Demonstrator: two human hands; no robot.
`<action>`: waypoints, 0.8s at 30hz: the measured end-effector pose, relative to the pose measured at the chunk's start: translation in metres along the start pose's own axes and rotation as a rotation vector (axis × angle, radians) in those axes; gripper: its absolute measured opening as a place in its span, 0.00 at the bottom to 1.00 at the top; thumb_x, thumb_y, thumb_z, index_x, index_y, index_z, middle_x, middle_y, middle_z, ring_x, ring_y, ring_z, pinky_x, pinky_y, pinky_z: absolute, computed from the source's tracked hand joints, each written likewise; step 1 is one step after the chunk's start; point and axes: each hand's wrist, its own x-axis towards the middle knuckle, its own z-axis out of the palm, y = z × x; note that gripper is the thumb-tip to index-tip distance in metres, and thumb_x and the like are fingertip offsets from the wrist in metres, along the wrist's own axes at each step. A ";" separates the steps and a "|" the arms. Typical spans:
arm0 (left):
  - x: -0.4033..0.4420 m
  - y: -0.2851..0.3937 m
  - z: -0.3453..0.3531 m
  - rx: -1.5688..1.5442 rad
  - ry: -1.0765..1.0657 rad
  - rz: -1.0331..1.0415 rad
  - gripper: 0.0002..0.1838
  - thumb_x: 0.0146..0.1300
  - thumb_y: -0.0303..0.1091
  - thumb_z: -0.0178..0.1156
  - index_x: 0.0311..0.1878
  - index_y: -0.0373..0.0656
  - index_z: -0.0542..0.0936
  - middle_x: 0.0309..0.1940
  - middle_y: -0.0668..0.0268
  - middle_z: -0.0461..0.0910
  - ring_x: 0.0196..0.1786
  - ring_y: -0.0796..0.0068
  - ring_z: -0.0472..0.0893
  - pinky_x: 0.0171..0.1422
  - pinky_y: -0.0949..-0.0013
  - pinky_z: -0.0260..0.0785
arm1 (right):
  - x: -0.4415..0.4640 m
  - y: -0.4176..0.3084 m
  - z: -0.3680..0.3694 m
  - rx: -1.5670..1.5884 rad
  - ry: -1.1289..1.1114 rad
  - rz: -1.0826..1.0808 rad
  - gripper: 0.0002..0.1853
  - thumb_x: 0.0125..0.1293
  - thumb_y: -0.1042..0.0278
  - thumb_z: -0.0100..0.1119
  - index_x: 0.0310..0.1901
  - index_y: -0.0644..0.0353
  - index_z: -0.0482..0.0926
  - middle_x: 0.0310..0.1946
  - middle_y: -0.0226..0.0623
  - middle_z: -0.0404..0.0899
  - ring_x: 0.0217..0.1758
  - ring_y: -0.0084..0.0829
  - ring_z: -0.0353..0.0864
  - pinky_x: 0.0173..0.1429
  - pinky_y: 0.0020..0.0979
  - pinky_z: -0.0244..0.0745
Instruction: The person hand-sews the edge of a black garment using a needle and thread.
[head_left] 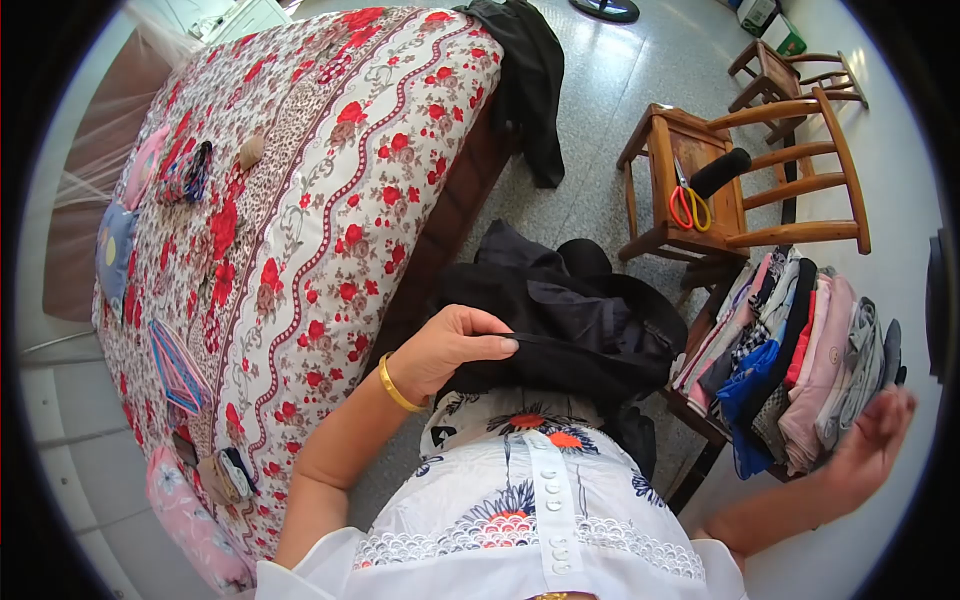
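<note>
Pinching an edge of the black garment (600,375), the left hand (450,350) has thumb and fingers clamped on the cloth, right there in the near middle! And look at the support: the garment lies bunched across the lap, which probably takes its weight so a light pinch will do. Way out right, the right hand (865,445) is lifted clear, fingers curled, beside the folded clothes (800,365); whether it grips anything, I cannot tell. Hands well apart, then! Far right, scissors (685,189) lie on the chair (665,145) against a black cylinder (722,174), presumably parked there for easy reach. Over left, the flowered bed (330,230) offers broad room for laying out cloth.
</note>
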 end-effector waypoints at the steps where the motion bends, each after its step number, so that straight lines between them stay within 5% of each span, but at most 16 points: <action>1: -0.001 0.000 -0.002 -0.001 -0.001 -0.001 0.06 0.50 0.24 0.61 0.33 0.38 0.80 0.27 0.67 0.79 0.29 0.84 0.76 0.38 0.82 0.67 | 0.001 -0.019 -0.015 -0.144 0.108 -0.149 0.00 0.60 0.84 0.39 0.32 0.71 0.61 0.24 0.33 0.53 0.27 0.23 0.58 0.60 0.34 0.63; 3: -0.001 -0.001 -0.007 -0.003 -0.002 -0.003 0.06 0.50 0.26 0.62 0.32 0.38 0.80 0.28 0.68 0.79 0.31 0.85 0.76 0.39 0.82 0.67 | 0.008 -0.049 -0.039 -0.120 0.068 -0.281 0.04 0.57 0.87 0.40 0.26 0.72 0.62 0.23 0.34 0.54 0.29 0.27 0.60 0.69 0.44 0.48; 5: -0.002 -0.001 -0.010 -0.002 -0.010 -0.005 0.06 0.50 0.26 0.62 0.32 0.38 0.80 0.28 0.68 0.79 0.31 0.84 0.76 0.39 0.82 0.67 | 0.006 -0.077 -0.055 -0.329 -0.035 -0.334 0.04 0.50 0.88 0.43 0.26 0.77 0.70 0.27 0.41 0.66 0.42 0.36 0.70 0.70 0.50 0.42; 7: -0.003 -0.002 -0.013 -0.004 -0.014 -0.003 0.06 0.50 0.26 0.62 0.32 0.38 0.80 0.28 0.68 0.79 0.31 0.84 0.76 0.39 0.82 0.67 | 0.008 -0.081 -0.053 -0.655 0.107 -0.686 0.05 0.56 0.78 0.48 0.26 0.70 0.72 0.26 0.38 0.72 0.33 0.34 0.73 0.63 0.44 0.59; 10: -0.004 -0.001 -0.017 -0.003 -0.017 0.008 0.06 0.50 0.26 0.62 0.32 0.38 0.80 0.28 0.68 0.79 0.31 0.84 0.76 0.39 0.82 0.67 | 0.021 -0.101 -0.038 -0.671 0.132 -0.973 0.07 0.54 0.72 0.53 0.33 0.66 0.77 0.29 0.42 0.77 0.35 0.39 0.77 0.50 0.40 0.69; 20: -0.007 0.000 -0.027 -0.002 0.036 0.014 0.05 0.49 0.26 0.62 0.32 0.39 0.80 0.28 0.68 0.79 0.31 0.84 0.76 0.40 0.82 0.66 | 0.018 -0.087 -0.015 -0.765 0.239 -1.074 0.04 0.61 0.69 0.42 0.33 0.59 0.64 0.23 0.26 0.57 0.23 0.22 0.56 0.34 0.25 0.64; 24: -0.008 -0.002 -0.026 -0.015 0.025 0.021 0.06 0.49 0.25 0.62 0.33 0.39 0.80 0.28 0.68 0.79 0.31 0.84 0.76 0.40 0.82 0.66 | 0.022 -0.117 -0.059 -2.190 0.460 -1.309 0.05 0.56 0.74 0.51 0.34 0.62 0.73 0.32 0.43 0.73 0.31 0.33 0.74 0.38 0.34 0.71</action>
